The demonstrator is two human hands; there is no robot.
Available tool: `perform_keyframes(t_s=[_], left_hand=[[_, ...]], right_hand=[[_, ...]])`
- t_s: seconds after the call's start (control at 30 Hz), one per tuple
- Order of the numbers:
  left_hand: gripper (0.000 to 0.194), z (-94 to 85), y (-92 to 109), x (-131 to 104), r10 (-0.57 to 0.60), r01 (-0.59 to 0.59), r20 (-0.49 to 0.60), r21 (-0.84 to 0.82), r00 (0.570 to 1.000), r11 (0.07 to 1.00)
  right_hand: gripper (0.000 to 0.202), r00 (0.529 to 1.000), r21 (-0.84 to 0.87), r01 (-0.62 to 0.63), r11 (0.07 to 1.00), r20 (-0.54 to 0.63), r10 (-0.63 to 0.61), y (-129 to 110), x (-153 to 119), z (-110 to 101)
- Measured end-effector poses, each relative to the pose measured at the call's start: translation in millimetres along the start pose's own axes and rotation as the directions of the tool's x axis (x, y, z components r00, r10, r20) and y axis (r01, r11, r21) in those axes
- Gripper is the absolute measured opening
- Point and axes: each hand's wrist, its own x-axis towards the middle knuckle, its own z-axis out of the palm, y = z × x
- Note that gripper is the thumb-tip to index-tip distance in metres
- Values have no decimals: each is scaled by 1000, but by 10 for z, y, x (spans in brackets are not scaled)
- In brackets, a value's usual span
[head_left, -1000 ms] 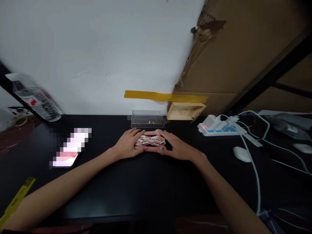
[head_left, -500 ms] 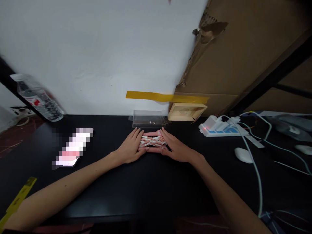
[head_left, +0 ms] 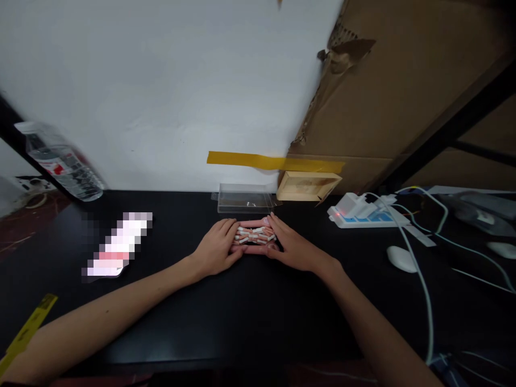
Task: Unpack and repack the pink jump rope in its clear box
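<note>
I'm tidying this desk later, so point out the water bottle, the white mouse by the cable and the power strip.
Bottle (head_left: 66, 168): head view, on its label and side.
Mouse (head_left: 400, 259): head view, on its top shell.
Power strip (head_left: 358, 222): head view, on its near edge.

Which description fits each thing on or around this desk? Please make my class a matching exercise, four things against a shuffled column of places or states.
1. Clear plastic bottle with a white cap
2. White power strip with blue sockets
3. Long yellow tape strip
4. Pink frame with small pink-and-white pieces

A. Crosses from white wall to brown cardboard
B. Held between left hand and right hand
C. Shows a small red light
D. Near the black desk's left end

Pairs: 1-D, 2-C, 3-A, 4-B.
</note>
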Motion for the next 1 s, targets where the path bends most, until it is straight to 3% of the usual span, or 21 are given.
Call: perform_keyframes(t_s=[0.33,0.5,0.83,1.0], left_hand=[[63,-31,-64,29,-45,38,110,67,993,997],[65,-69,-67,51,-60,50,112,87,992,995],[68,8,-167,-18,25,-24,172,-6,985,1000],[65,-73,-178,31,41,-38,168,-25,985,999]], right_hand=[[80,999,-6,36,999,12,-36,57,-1,-45],[82,999,2,47,999,-6,-47,54,-10,-76],[79,987,-33,114,993,-110,-117,-54,17,-27],[80,989,-46,122,991,-74,-125,-35,47,75]])
